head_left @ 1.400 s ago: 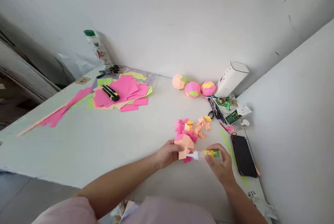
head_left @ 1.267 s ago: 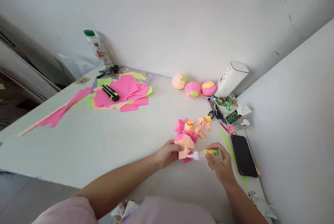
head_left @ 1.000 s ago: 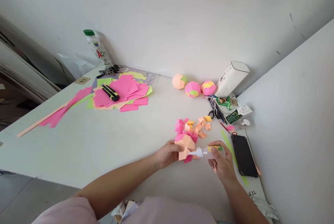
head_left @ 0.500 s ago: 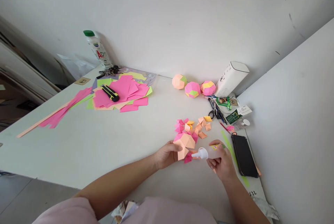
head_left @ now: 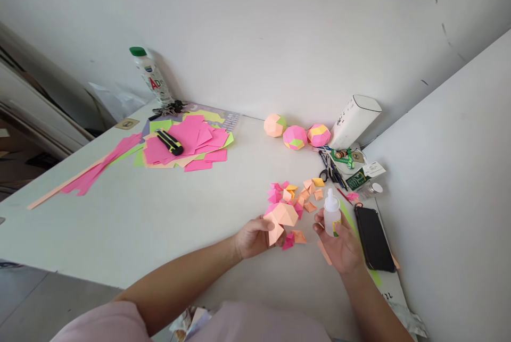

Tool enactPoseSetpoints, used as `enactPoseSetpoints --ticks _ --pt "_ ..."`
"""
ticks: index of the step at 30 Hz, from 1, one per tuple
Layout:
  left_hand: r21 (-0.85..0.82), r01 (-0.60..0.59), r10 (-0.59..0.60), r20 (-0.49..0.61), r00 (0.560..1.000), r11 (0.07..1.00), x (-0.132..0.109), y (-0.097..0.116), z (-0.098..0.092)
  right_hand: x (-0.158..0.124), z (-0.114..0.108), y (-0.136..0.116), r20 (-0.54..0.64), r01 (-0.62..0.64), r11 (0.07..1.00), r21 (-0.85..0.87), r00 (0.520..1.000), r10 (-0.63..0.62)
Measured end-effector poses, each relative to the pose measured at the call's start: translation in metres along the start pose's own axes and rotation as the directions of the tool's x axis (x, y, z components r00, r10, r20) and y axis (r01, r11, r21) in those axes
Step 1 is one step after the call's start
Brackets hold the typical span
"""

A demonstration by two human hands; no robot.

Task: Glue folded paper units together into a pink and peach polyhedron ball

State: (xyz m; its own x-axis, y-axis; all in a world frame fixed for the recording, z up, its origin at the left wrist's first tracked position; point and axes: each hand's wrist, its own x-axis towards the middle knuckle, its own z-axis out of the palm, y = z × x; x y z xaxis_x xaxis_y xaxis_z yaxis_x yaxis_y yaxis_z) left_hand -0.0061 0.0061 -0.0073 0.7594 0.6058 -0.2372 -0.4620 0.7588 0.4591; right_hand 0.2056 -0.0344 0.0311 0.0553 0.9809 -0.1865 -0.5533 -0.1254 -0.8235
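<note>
At the left, pink, peach and green strips (head_left: 101, 164) lie crossed on the table (head_left: 231, 193). Farther back, a tall bottle (head_left: 154, 73) with a green cap leans by the wall, keys (head_left: 170, 109) at its foot. Just right and nearer, pink sheets (head_left: 189, 134) spread over green and peach ones, with a cutter (head_left: 170, 142) on top.

In the near middle, the left hand (head_left: 253, 237) grips a peach paper shape (head_left: 285, 213), thumb pressed on its near face, fingers bent behind it. Beyond the shape, small folded pieces (head_left: 306, 186) in pink, peach and orange lie in a loose cluster; two more lie just right of the left hand. At the far side, three balls (head_left: 295, 138) sit in a row.

Farther right, the right hand (head_left: 347, 249) has its fingers curled around a squeeze bottle (head_left: 331, 218), nozzle up, apart from the shape. Beyond stand a white carton (head_left: 355, 121) and, nearer, scissors (head_left: 328, 162) lie. A phone (head_left: 374, 238) rests at the right edge.
</note>
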Motion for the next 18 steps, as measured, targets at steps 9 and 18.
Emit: enactPoseSetpoints --ticks 9,18 --pt "-0.078 -0.055 0.047 -0.099 0.994 0.995 0.001 0.004 0.002 -0.003 -0.001 0.006 0.056 0.133 0.901 -0.413 0.991 -0.121" --pt "-0.097 -0.043 0.032 -0.11 0.993 0.994 0.002 0.003 0.003 0.003 -0.01 0.02 -0.023 0.125 0.396 -0.91 0.937 -0.348"
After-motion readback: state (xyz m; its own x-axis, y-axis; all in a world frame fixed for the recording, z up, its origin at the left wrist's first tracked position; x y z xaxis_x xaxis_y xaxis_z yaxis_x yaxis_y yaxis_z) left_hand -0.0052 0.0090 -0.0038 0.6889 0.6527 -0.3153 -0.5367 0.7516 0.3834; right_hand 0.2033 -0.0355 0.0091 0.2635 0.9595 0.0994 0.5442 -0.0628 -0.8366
